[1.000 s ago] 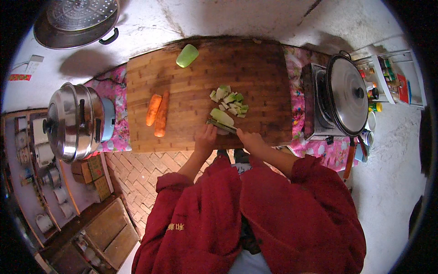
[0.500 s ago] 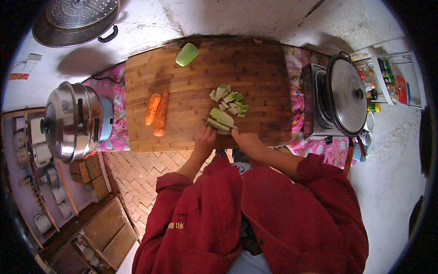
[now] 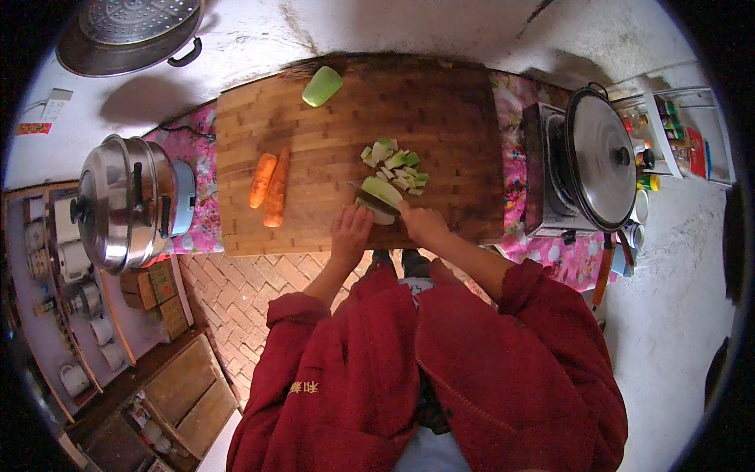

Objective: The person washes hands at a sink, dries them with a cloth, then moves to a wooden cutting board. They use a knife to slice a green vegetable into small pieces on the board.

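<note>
My right hand (image 3: pixel 425 226) is closed round the handle of a kitchen knife (image 3: pixel 374 200). Its dark blade slants to the left across a pale green vegetable piece (image 3: pixel 383 189), with a strip of the vegetable on the near side of it. Fingers of my left hand (image 3: pixel 351 230) are bent against the near left end of that vegetable, steadying it. Just beyond lies a heap of chopped pale green chunks (image 3: pixel 397 164). All this rests on a large wooden cutting board (image 3: pixel 448 118). Two peeled carrots (image 3: pixel 276 189) lie at its left, and a larger green vegetable piece (image 3: pixel 322 86) is near the far edge.
Left of the board stands a steel steamer pot (image 3: pixel 118 204). On the right, a lidded wok (image 3: pixel 602 161) sits on a stove (image 3: pixel 543 173). A pink flowered cloth (image 3: pixel 515 157) shows beside the board. Bottles on a shelf (image 3: pixel 668 138) are at the far right.
The knife blade now shows lying across the vegetable. My left hand has come slightly nearer the body and its fingers are more spread; my right hand has shifted a little to the right.
</note>
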Demonstrator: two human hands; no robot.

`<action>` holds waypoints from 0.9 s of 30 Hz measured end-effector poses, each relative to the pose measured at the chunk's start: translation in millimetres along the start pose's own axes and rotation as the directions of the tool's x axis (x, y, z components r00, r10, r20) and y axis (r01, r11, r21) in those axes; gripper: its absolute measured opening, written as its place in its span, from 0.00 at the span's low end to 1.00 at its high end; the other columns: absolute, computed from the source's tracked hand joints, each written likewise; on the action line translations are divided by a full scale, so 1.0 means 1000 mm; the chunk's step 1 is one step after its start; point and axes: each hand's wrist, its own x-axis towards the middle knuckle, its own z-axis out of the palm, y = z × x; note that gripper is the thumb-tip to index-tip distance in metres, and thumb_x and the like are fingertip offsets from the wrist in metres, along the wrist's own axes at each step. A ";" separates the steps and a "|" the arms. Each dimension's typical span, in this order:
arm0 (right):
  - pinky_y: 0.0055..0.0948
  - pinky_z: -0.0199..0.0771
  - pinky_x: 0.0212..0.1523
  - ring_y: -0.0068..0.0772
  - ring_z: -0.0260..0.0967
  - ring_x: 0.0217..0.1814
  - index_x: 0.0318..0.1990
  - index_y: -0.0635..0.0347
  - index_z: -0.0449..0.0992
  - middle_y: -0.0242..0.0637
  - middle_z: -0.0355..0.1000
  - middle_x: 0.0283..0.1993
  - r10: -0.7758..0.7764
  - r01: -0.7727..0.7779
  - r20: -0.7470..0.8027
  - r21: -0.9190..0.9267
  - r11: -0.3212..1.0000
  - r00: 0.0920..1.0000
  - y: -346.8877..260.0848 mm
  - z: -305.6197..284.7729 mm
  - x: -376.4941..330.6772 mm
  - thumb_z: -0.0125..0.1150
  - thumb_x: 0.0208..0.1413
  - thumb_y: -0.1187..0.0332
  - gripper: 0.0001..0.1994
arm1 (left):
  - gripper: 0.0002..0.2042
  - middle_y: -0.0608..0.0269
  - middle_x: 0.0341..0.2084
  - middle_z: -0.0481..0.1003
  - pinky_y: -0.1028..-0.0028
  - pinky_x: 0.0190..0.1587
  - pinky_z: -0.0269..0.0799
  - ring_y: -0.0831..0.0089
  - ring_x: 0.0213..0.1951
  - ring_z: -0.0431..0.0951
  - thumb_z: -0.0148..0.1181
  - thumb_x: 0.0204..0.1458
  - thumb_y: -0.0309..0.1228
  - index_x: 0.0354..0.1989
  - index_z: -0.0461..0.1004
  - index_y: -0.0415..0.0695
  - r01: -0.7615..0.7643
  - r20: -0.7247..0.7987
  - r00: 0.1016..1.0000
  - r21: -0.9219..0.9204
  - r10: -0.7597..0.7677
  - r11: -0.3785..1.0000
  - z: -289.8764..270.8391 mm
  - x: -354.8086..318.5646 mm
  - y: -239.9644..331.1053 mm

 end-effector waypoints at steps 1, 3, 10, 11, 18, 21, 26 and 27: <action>0.56 0.71 0.32 0.61 0.74 0.33 0.47 0.62 0.61 0.55 0.75 0.29 -0.010 0.010 0.002 0.013 1.000 1.000 -0.002 0.000 -0.001 0.47 0.56 0.70 0.12 | 0.22 0.55 0.51 0.68 0.54 0.59 0.61 0.55 0.55 0.68 0.57 0.45 0.29 0.52 0.70 0.44 -0.006 -0.009 1.000 0.002 0.006 1.000 0.002 -0.002 -0.002; 0.56 0.71 0.33 0.61 0.74 0.34 0.51 0.63 0.60 0.55 0.75 0.30 -0.015 0.013 0.022 0.071 0.997 1.000 -0.007 0.001 -0.002 0.48 0.55 0.72 0.16 | 0.23 0.55 0.52 0.67 0.55 0.60 0.61 0.55 0.56 0.66 0.58 0.44 0.30 0.53 0.69 0.45 -0.006 0.022 1.000 -0.060 0.008 0.998 0.007 0.002 -0.010; 0.60 0.69 0.33 0.62 0.73 0.34 0.55 0.63 0.60 0.55 0.74 0.30 -0.029 0.012 0.104 0.164 0.986 0.994 -0.011 0.025 -0.015 0.50 0.53 0.75 0.20 | 0.20 0.54 0.49 0.69 0.54 0.59 0.63 0.53 0.55 0.67 0.58 0.46 0.26 0.52 0.71 0.46 -0.072 0.165 0.982 -0.154 0.098 0.985 -0.019 -0.011 -0.019; 0.60 0.68 0.34 0.63 0.73 0.34 0.54 0.63 0.60 0.55 0.74 0.30 -0.018 -0.003 0.119 0.177 0.984 0.993 -0.014 0.024 -0.016 0.50 0.53 0.75 0.19 | 0.20 0.54 0.49 0.70 0.54 0.59 0.62 0.53 0.55 0.68 0.58 0.47 0.26 0.51 0.72 0.45 -0.078 0.154 0.983 -0.153 0.102 0.985 -0.018 -0.013 -0.020; 0.58 0.72 0.36 0.63 0.73 0.36 0.52 0.64 0.61 0.58 0.74 0.33 0.022 -0.028 0.071 0.079 0.997 0.997 -0.004 -0.006 -0.016 0.50 0.54 0.75 0.17 | 0.21 0.58 0.50 0.71 0.58 0.61 0.61 0.58 0.57 0.68 0.58 0.44 0.33 0.50 0.72 0.43 -0.144 0.102 0.984 -0.014 0.144 0.990 -0.025 0.020 -0.007; 0.58 0.72 0.36 0.64 0.73 0.36 0.51 0.65 0.61 0.59 0.74 0.33 0.066 -0.070 0.037 0.103 0.992 0.997 -0.004 -0.006 -0.016 0.50 0.54 0.75 0.17 | 0.21 0.59 0.49 0.71 0.60 0.61 0.61 0.60 0.57 0.68 0.58 0.43 0.33 0.48 0.72 0.43 -0.172 0.120 0.977 -0.066 0.179 0.983 -0.030 0.027 -0.007; 0.56 0.73 0.36 0.62 0.75 0.36 0.50 0.64 0.60 0.57 0.75 0.34 0.072 -0.075 0.024 0.149 0.986 0.997 -0.017 -0.023 -0.018 0.48 0.54 0.75 0.15 | 0.18 0.58 0.46 0.70 0.61 0.56 0.65 0.58 0.53 0.69 0.59 0.43 0.29 0.46 0.72 0.44 -0.132 0.147 0.978 -0.135 0.151 0.982 -0.022 0.023 -0.019; 0.56 0.73 0.36 0.61 0.74 0.35 0.49 0.64 0.60 0.56 0.75 0.33 0.075 -0.075 0.006 0.124 0.989 0.997 -0.018 -0.023 -0.019 0.48 0.54 0.74 0.15 | 0.18 0.58 0.45 0.70 0.61 0.55 0.66 0.59 0.52 0.70 0.59 0.43 0.28 0.46 0.72 0.44 -0.144 0.144 0.976 -0.133 0.162 0.981 -0.023 0.026 -0.020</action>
